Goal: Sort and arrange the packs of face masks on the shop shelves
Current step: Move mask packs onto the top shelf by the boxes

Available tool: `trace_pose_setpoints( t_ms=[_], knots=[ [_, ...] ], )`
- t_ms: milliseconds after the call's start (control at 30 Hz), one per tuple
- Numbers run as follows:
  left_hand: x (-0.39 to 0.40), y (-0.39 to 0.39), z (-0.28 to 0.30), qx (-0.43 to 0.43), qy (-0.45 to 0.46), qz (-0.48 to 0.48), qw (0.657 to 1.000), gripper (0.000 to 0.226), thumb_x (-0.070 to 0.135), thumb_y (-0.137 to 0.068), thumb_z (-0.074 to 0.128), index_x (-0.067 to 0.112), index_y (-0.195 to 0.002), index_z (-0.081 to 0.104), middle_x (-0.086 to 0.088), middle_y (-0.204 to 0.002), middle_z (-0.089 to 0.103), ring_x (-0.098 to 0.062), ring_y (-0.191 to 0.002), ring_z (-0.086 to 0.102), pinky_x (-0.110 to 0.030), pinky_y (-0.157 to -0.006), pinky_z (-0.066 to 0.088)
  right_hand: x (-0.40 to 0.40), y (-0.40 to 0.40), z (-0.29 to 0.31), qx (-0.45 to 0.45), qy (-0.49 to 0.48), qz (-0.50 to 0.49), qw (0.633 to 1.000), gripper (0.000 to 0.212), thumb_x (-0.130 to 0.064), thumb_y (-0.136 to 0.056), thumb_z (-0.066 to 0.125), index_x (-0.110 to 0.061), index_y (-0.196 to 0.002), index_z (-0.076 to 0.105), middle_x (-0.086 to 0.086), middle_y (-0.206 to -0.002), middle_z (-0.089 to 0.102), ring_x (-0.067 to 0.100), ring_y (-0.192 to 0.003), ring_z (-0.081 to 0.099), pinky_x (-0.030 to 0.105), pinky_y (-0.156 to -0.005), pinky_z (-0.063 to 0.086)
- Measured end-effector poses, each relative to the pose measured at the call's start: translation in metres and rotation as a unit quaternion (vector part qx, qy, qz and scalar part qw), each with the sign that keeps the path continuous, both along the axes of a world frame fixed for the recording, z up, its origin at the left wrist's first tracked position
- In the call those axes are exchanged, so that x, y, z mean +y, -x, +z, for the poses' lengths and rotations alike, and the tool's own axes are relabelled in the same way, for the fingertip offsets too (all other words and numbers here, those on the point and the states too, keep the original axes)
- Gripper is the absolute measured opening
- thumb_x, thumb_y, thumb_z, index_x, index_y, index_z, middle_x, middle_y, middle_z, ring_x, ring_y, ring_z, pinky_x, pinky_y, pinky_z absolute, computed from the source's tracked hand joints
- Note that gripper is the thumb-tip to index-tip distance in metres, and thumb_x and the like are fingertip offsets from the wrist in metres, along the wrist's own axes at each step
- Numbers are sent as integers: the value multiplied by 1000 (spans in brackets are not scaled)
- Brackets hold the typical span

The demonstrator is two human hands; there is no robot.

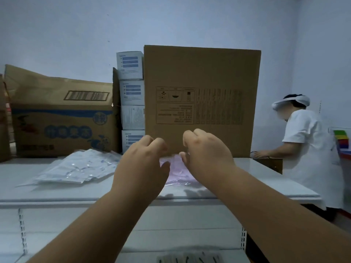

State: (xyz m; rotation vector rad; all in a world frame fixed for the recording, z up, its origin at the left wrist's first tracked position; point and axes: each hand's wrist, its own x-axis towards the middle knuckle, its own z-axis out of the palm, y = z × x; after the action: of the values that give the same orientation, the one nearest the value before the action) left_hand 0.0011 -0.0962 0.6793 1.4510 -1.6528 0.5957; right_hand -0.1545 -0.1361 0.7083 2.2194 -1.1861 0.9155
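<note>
A pack of pink face masks (175, 174) lies on the white top shelf (266, 179), in front of a tall brown carton (202, 82). My left hand (144, 166) and my right hand (206, 154) close in on it from either side. Their fingers are curled over its far end, and both thumbs touch the pink plastic. The fingertips are hidden behind the knuckles. A loose pile of white mask packs (79, 168) lies on the same shelf to the left. More packs (190, 259) show dimly on a lower shelf at the bottom edge.
A printed carton (62, 118) stands at the back left. Next to the tall carton is a stack of white boxes (132, 95). A person in white (307, 149) works at the right end of the shelf, beside a counter with coloured items (341, 139).
</note>
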Motion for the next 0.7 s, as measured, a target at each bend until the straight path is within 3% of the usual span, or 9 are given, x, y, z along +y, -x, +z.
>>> trace_pose_setpoints(
  t_ms=[100,267,467,600,700],
  knots=[
    [52,-33,-18,7,14,3,1000,28,23,-77,82,24,-100,67,8,-94,63,-13,-78,57,-24,-65,44,38,-35,-12,-63,34,65,995,18,-32,-91,64,-20,-88,51,-2,-82,53,16,-70,50,33,-61,49],
    [155,-108,-75,27,8,29,999,36,17,-68,87,21,-99,68,6,-92,66,-12,-71,58,-16,-63,36,120,-114,-60,-110,38,166,979,15,-28,-85,69,-18,-88,58,-3,-79,57,18,-69,52,32,-61,45],
    [270,-200,-178,31,-67,132,988,30,14,-75,80,18,-102,67,3,-94,63,-21,-75,58,-22,-70,32,218,-219,-168,-122,-75,307,941,14,-32,-91,59,-19,-92,62,-4,-83,62,15,-71,58,30,-66,49],
    [321,-223,-235,48,-122,154,979,23,20,-78,69,16,-100,66,-1,-93,62,-23,-83,55,-30,-74,37,243,-247,-234,-106,-142,350,920,17,-32,-90,56,-17,-89,62,-4,-81,59,17,-71,54,36,-66,46],
    [338,-227,-281,72,-185,161,967,22,26,-82,61,17,-102,67,-1,-95,64,-27,-82,62,-33,-72,41,249,-242,-289,-102,-204,357,906,12,-27,-89,61,-15,-89,62,-5,-79,56,14,-73,51,31,-68,42]
  ],
)
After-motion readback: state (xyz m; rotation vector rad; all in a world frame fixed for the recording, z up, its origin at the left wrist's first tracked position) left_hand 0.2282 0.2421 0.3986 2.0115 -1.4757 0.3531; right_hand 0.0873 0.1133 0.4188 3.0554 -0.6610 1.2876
